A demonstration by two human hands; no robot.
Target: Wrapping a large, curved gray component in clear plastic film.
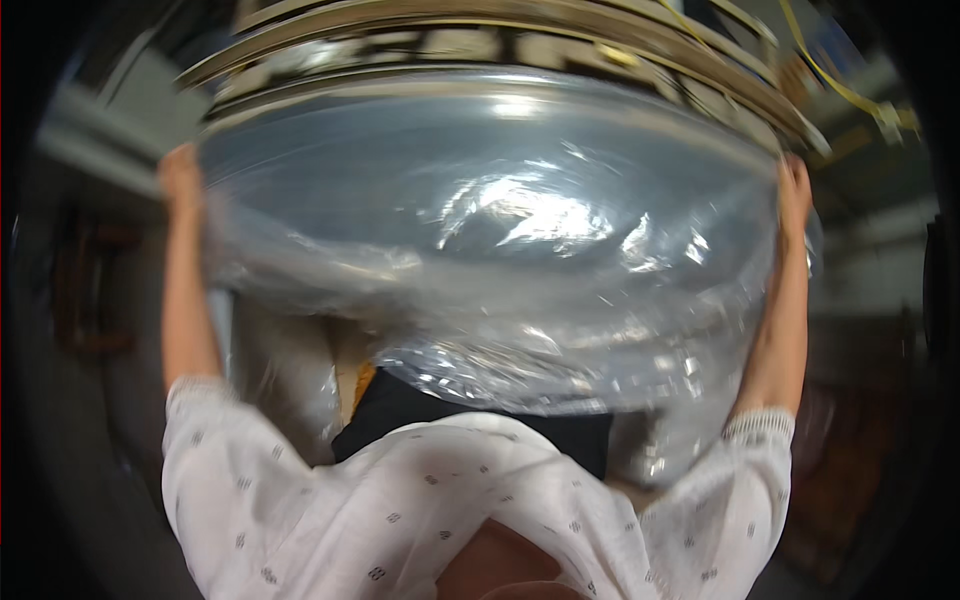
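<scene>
A wide sheet of clear plastic film [330, 150] stretches across the view between my two hands, glossy and wrinkled toward its near side. My left hand [181, 180] is closed at the film's left edge, with the arm reaching far forward. At the right edge, my right hand [794, 185] grips the film too, its fingers pressed together. The sheet's far part looks fairly taut, while the near part hangs in loose, crumpled folds over my lap. Some blur softens both hands, and the fingertips are partly hidden.
Beyond the film stands a long wooden frame [480, 15] with slats. A yellow strap or cord [825, 75] hangs at the upper right. Brown cardboard-like material [300, 350] lies below the film on the left. A dark wooden piece [100, 285] stands farther left.
</scene>
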